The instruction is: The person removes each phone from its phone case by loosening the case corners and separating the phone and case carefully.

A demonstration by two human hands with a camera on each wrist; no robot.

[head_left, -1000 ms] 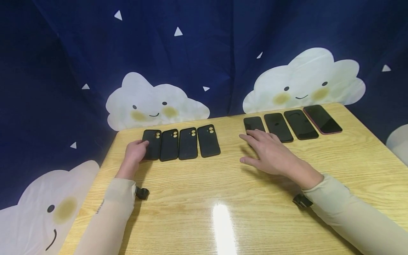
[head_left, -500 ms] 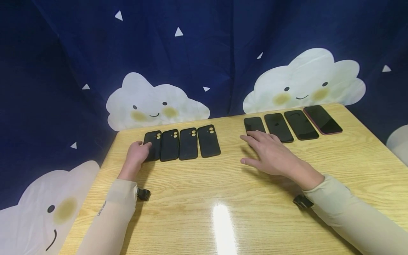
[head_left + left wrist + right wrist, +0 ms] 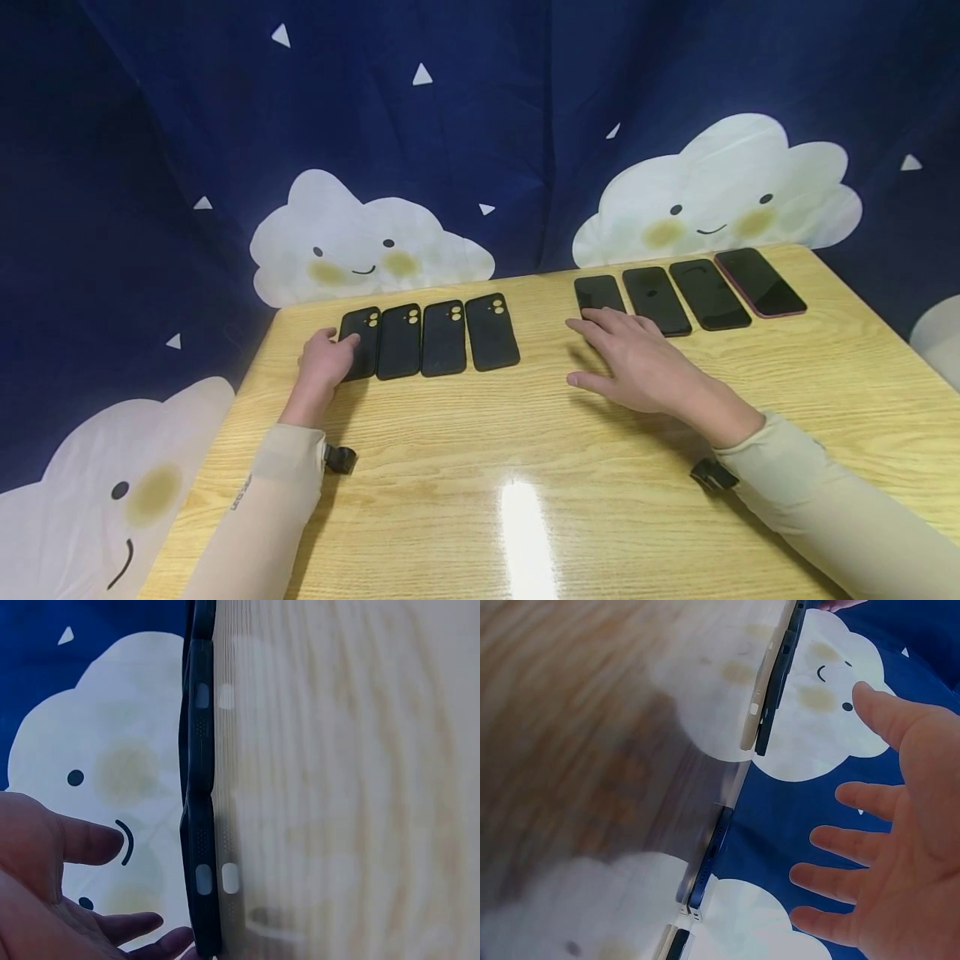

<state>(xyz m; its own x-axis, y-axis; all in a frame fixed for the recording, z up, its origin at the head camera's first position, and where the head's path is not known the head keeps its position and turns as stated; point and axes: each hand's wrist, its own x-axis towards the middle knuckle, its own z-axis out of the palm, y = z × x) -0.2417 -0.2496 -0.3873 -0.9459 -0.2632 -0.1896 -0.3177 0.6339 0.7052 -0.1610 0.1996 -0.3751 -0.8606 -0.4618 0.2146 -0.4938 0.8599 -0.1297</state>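
Several black phone cases (image 3: 443, 337) lie in a row on the left part of the table, inner side up, camera holes at the far end. My left hand (image 3: 326, 362) is at the outer edge of the leftmost phone case (image 3: 366, 327). In the left wrist view its thumb stands apart from the case (image 3: 201, 885), and other fingertips reach right to its edge. My right hand (image 3: 637, 362) hovers with spread fingers by the near end of the leftmost phone (image 3: 598, 292), partly covering it. The right wrist view has that palm (image 3: 922, 832) holding nothing.
Further right lie more dark-screened phones (image 3: 656, 300), the last phone (image 3: 761, 282) with a pinkish-red edge. The wooden table (image 3: 420, 483) ends at a dark blue curtain (image 3: 480, 125) with cloud figures. A small black device (image 3: 341, 458) is strapped at each wrist.
The leftmost case has slid slightly to the right, closer to its neighbour, with my left hand moving along with it. My right hand has stayed in place.
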